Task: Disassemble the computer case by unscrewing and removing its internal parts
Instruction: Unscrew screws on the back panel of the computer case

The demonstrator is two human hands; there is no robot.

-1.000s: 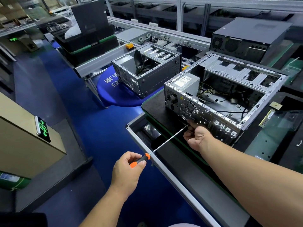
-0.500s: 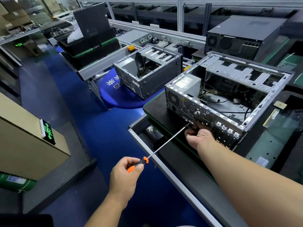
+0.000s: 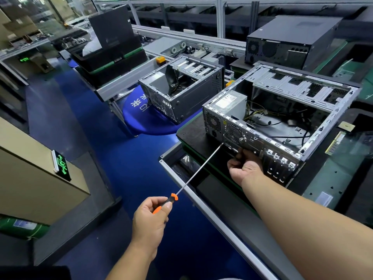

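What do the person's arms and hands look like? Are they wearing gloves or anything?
No gloves. Both hands, the left hand and the right hand, are bare. Both forearms are bare too, with no sleeves showing as far as the picture goes. I see no watch, rings or bracelets on the parts in view. Nails look short, though only on the left thumb can I tell.

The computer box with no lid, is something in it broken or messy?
Nothing looks broken. The open computer case has loose cables lying tangled inside, which fits a case being taken apart. The left hand holds a long screwdriver with its tip at the rear panel, and the right hand rests against that panel.
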